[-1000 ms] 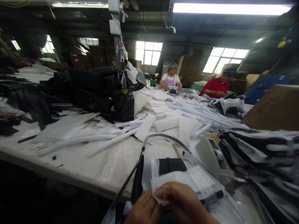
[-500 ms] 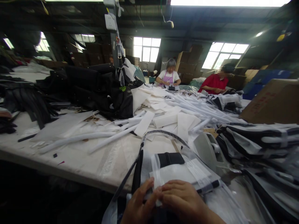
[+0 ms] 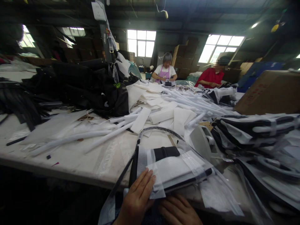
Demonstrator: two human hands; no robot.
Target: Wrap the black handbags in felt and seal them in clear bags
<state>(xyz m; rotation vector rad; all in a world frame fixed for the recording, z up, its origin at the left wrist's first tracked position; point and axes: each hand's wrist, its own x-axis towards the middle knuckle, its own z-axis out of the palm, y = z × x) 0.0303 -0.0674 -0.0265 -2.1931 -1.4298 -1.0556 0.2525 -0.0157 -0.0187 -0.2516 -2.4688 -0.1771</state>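
A black handbag (image 3: 138, 165) lies at the table's near edge, covered with white sheets (image 3: 174, 172) and strips of clear film, its long strap (image 3: 124, 172) looping around it. My left hand (image 3: 139, 193) lies with fingers stretched flat over a translucent white strip (image 3: 157, 184) at the bag's left end. Its thumb is partly hidden below the strip. Just below the bag's near side is my right hand (image 3: 179, 209), its fingers bent in toward the left hand. The right fingertips are hidden, and I cannot make out what they hold.
A grey tape dispenser (image 3: 203, 142) stands right of the bag, beside stacked wrapped black bags (image 3: 255, 134). Loose white sheets and tubes (image 3: 164, 115) cover the middle. Black bags (image 3: 89, 87) pile at left. A cardboard box (image 3: 269, 92) is at right; two people work across the table.
My left hand has flattened over the strip at the bag's left end. The right hand has dropped from the top of the bag to below its near edge.
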